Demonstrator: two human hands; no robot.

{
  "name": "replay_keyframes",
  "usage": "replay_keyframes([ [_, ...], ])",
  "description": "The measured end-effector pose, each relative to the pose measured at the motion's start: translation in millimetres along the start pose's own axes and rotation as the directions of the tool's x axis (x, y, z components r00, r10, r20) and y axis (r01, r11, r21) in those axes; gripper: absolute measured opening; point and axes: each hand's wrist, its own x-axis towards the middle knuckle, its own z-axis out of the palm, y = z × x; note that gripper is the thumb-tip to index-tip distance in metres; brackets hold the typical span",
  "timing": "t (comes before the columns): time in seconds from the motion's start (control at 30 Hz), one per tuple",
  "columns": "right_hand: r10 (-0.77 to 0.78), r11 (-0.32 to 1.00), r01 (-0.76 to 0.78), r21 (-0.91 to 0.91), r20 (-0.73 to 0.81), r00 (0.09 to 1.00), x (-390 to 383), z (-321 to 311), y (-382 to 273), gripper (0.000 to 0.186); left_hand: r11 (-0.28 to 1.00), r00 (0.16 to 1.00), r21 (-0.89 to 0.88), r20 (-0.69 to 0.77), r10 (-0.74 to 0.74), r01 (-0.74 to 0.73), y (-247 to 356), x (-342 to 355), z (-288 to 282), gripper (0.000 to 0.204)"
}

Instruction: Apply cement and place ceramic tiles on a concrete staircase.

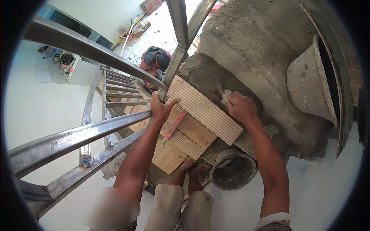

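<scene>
Knees bent above the mortar bucket (233, 171). Left hand (162, 107) grips the ribbed tile (204, 109) edge; right hand (239, 104) presses its far edge. Step: seating tile on stair; next likely needs levelling.

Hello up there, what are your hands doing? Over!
Left hand grips ribbed tile at its left edge. Right hand presses its upper right edge against cement step. Steel railing close left; bucket below.

Right hand (239, 104) fingertips hidden behind top edge of ribbed tile (204, 108). Second person (155, 61) below partly hidden by metal railing (174, 63). Big bucket (310, 82) rim cut off by dark picture edge. Lower left patch blurred.
</scene>
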Motion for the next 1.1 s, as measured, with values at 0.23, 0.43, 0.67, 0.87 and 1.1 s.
replay_keyframes([
  [0.23, 0.04, 0.996, -0.051, -0.068, -0.15, 0.988, 63.0, -8.8, -3.8, 0.043, 1.0, 1.0, -0.015, 0.02, -0.015, 0.015, 10.0, 0.7, 4.8, 0.073],
  [0.43, 0.093, 0.978, -0.048, 0.205, -0.217, 0.972, 29.5, 4.6, 0.7, 0.038, 1.0, 1.0, -0.001, -0.002, -0.005, 0.005, 4.4, 2.0, 0.6, 0.077],
  [0.67, 0.23, 0.567, -0.443, 0.694, 0.383, 0.895, 28.7, -20.7, -10.2, 0.036, 0.998, 0.999, -0.024, 0.018, -0.05, 0.05, 3.8, 0.9, 0.1, 0.079],
  [0.87, 0.189, 0.594, -0.434, 0.677, 0.407, 0.894, 56.7, -25.8, -25.5, 0.04, 1.0, 1.0, -0.023, -0.029, 0.012, -0.013, 4.2, 2.0, 6.7, 0.08],
  [1.1, 0.029, 0.852, -0.171, 0.496, 0.281, 0.959, 61.1, -25.5, -17.9, 0.045, 0.998, 0.999, -0.026, 0.016, -0.048, 0.048, 2.7, 0.9, 0.1, 0.079],
])
